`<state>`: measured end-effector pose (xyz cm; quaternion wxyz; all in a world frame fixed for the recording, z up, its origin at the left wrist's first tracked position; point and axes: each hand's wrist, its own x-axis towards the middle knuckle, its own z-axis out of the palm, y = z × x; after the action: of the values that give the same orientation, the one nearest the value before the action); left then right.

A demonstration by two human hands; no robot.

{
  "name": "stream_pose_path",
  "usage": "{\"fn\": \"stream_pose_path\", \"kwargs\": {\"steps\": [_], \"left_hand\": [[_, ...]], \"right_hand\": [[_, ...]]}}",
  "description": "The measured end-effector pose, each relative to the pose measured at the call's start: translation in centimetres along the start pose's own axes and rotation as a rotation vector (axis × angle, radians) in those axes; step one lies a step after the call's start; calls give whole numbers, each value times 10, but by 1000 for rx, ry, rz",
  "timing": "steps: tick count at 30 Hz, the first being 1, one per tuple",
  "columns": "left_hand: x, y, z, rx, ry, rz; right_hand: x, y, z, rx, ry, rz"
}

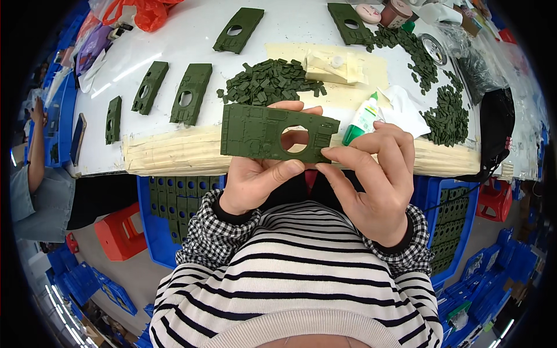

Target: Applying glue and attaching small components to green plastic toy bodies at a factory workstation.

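White table [168, 35], blue bins [145, 203], green hull [261, 132] between hands [380, 180]

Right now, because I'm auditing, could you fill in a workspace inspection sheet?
Surface: white tabletop, front edge covered in beige tape.
Job's things: dark-green rectangular part with a round hole; heap of small dark-green pieces beyond; white-and-green plastic bottle.
Clutter: red plastic bag, far left.
Hands: left hand holds the part; right hand at its right end, contact unclear.
Cables: apparent thin black cord, right.
Surroundings: blue plastic bins holding green parts below; red plastic stools either side.
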<state>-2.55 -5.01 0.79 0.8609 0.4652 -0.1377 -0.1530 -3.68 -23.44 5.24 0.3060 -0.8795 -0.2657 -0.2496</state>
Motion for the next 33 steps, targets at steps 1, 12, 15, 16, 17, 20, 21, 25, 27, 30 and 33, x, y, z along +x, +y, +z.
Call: {"fn": "stream_pose_path", "kwargs": {"steps": [1, 12, 15, 16, 17, 20, 21, 25, 27, 30, 33], "left_hand": [[-1, 2, 0, -1, 6, -10], [-15, -7, -21, -446, -447, -336], [-13, -11, -26, -494, -492, -387], [-14, -10, -27, -491, -472, -408], [-15, -8, -28, -489, -453, -429], [-17, 2, -27, -456, -490, -491], [-18, 5, -25, -438, -469, -498], [-23, 9, -29, -297, -310, -503], [-27, 16, -31, -238, -159, -524], [-29, 22, -34, 11, -60, -237], [-34, 30, -26, 369, 108, 109]], "right_hand": [[0, 0, 0, -5, -8, -6], [2, 7, -16, 888, -165, 549], [0, 13, -11, 964, -211, 649], [0, 14, -11, 951, -208, 671], [2, 12, -10, 952, -180, 702], [9, 9, -3, 984, -158, 762], [6, 13, -4, 1003, -191, 764], [7, 14, 2, 1009, -190, 792], [11, 12, 5, 983, -139, 771], [13, 11, 10, 921, -57, 731], [15, 9, 18, 831, 50, 666]]}}
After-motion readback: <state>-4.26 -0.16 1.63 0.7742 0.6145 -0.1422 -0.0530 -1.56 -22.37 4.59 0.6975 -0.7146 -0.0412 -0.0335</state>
